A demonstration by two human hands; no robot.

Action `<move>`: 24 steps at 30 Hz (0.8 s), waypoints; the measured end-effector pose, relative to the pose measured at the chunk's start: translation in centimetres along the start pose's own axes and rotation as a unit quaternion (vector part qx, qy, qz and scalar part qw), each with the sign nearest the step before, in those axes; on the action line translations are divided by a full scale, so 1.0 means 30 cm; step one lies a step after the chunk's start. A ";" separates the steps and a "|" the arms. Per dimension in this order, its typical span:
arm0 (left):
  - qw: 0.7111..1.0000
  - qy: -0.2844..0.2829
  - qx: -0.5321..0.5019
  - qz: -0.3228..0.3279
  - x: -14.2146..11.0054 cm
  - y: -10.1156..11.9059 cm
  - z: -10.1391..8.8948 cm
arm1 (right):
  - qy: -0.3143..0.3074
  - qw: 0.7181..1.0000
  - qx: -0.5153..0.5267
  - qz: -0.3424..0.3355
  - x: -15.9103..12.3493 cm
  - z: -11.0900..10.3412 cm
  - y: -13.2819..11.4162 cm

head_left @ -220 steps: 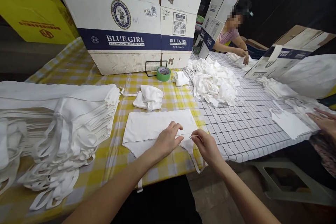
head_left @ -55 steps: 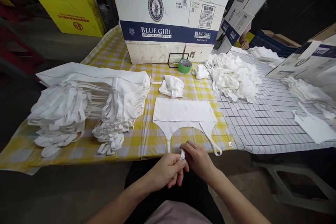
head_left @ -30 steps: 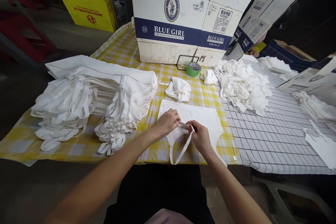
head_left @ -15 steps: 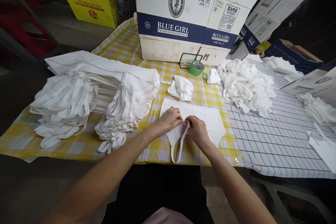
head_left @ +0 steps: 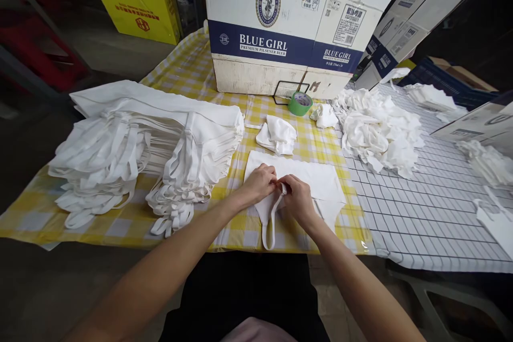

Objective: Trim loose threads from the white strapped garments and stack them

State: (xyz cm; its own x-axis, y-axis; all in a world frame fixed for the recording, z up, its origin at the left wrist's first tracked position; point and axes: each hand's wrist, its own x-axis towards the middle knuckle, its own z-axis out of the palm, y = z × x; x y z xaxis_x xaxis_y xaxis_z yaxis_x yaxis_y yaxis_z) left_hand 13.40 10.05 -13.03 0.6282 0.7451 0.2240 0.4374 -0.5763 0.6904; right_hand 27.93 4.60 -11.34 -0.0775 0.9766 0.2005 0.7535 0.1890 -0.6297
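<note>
Dim corners — edges stretched (wide lens) — center clear.

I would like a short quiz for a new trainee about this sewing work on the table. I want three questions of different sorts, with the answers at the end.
1. Multiple choice: On what does the green tape roll lie?
A) the white cloth with black lines
B) the yellow checked cloth
C) the stack of white garments

2. True or false: The right hand holds a thin white strap, and the left hand is close beside it.

3. Fill in the missing word: The large print on the blue band of the big white carton reads "BLUE ____".

Key: 1. B; 2. True; 3. GIRL
</note>
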 end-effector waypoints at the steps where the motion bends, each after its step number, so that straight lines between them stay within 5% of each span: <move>1: 1.000 -0.001 -0.003 -0.003 -0.001 0.001 -0.001 | 0.004 0.998 0.054 0.029 -0.011 -0.001 -0.002; 3: 1.000 -0.013 -0.009 -0.005 -0.005 0.006 -0.010 | -0.003 0.977 0.186 0.105 -0.038 -0.008 -0.010; 6: 0.999 -0.046 -0.019 0.002 -0.014 0.016 -0.044 | -0.054 0.895 0.395 0.199 -0.090 -0.038 -0.035; 9: 0.995 -0.097 -0.038 0.007 -0.027 0.020 -0.090 | -0.096 0.825 0.508 0.227 -0.156 -0.076 -0.074; 11: 0.990 -0.129 -0.053 0.005 -0.040 0.017 -0.116 | -0.105 0.815 0.525 0.221 -0.221 -0.089 -0.101; 14: 0.990 -0.140 -0.012 -0.012 -0.074 0.005 -0.137 | -0.111 0.845 0.485 0.194 -0.359 -0.070 -0.130; 19: 0.981 -0.128 0.137 -0.055 -0.147 -0.025 -0.136 | -0.090 0.960 0.254 0.075 -0.572 -0.027 -0.121; 21: 0.977 -0.112 0.166 -0.070 -0.149 -0.029 -0.136 | -0.033 0.984 0.172 0.036 -0.569 -0.049 -0.084; 24: 0.976 -0.082 0.188 -0.077 -0.096 -0.005 -0.114 | 0.045 0.995 0.087 0.030 -0.433 -0.110 0.004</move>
State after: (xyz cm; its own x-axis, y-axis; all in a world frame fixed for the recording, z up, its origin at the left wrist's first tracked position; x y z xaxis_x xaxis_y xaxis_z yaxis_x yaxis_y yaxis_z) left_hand 9.33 9.14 -11.43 0.6173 0.7867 0.0035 0.7203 -0.5669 0.3997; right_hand 31.17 -8.38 -11.55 0.0282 0.9751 0.2201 0.6294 0.1537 -0.7617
